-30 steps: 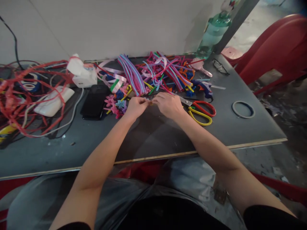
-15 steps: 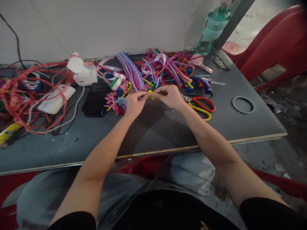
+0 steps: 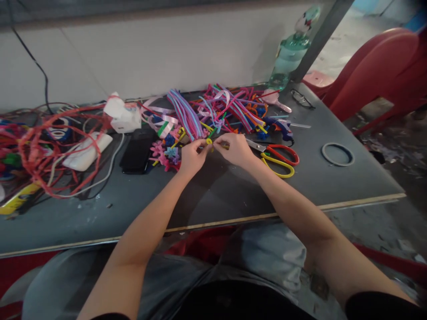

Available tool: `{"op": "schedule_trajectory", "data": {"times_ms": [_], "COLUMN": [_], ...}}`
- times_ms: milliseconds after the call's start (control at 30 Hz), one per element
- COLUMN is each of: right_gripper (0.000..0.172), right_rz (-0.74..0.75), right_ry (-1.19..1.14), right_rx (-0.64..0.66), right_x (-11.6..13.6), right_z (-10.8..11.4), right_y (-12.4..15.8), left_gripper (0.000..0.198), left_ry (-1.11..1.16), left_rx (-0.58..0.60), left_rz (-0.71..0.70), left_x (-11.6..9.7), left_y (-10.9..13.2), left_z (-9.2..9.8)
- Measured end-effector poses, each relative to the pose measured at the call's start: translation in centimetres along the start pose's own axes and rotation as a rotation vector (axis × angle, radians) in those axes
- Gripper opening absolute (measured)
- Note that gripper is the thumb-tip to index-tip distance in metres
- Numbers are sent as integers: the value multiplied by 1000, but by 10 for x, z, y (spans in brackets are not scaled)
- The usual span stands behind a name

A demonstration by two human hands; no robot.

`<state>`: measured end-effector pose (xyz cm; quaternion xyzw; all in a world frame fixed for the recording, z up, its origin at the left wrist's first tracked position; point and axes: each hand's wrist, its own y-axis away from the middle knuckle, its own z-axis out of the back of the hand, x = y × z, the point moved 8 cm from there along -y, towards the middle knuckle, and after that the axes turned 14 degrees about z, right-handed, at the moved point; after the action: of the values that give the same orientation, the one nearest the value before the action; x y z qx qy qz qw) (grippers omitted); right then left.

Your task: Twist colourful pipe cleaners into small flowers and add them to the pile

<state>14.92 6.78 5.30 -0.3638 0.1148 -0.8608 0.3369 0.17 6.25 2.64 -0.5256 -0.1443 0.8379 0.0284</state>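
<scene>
Between my hands is a small curled piece of yellow pipe cleaner (image 3: 209, 141), bent into a loop. My left hand (image 3: 192, 157) pinches it from the left between thumb and fingertips. Close by on the other side, my right hand (image 3: 236, 149) has its fingers pinched together, with a bit of yellow showing under them. Pipe cleaner flowers (image 3: 171, 153) in pink and blue lie just left of my left hand. Scissors (image 3: 278, 160) with red and yellow handles rest to the right of my right wrist. Behind the hands lies a bundle of purple and blue pipe cleaners (image 3: 187, 114).
More coloured pipe cleaners (image 3: 233, 106) spread along the wall. A black phone (image 3: 136, 151), a white power bank-like block (image 3: 87, 152) and tangled red string (image 3: 36, 138) are on the left. A glue gun (image 3: 282, 128), grey ring (image 3: 337, 154), glasses (image 3: 302, 98) and green bottle (image 3: 288, 60) are right.
The camera has tilted up, so the table sits lower in view. My hands remain together at the yellow pipe cleaner; my right fingertips are slightly further from its loop.
</scene>
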Motion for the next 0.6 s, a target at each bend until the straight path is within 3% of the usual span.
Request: {"op": "schedule_trajectory", "data": {"times_ms": [133,267,367,467,600], "right_gripper": [21,21,21,19,19], "right_rz": [53,68,29,-42,-118], "right_ry": [148,260,301,310,103], "right_rx": [119,98,17,-114,-300], "right_x": [1,-3,-9,-13,-15], "right_z": [3,16,25,30,19], "right_y": [0,0,1,4,10], "left_gripper": [35,38,45,51,53], "left_ry": [17,97,202,347,429], "left_rx": [4,1,53,186,287], "left_rz": [15,93,128,158,185], "left_x": [5,17,19,15,11], "left_y": [-2,-7,-9,-7,-2], "left_z": [0,3,0,-9,-17]}}
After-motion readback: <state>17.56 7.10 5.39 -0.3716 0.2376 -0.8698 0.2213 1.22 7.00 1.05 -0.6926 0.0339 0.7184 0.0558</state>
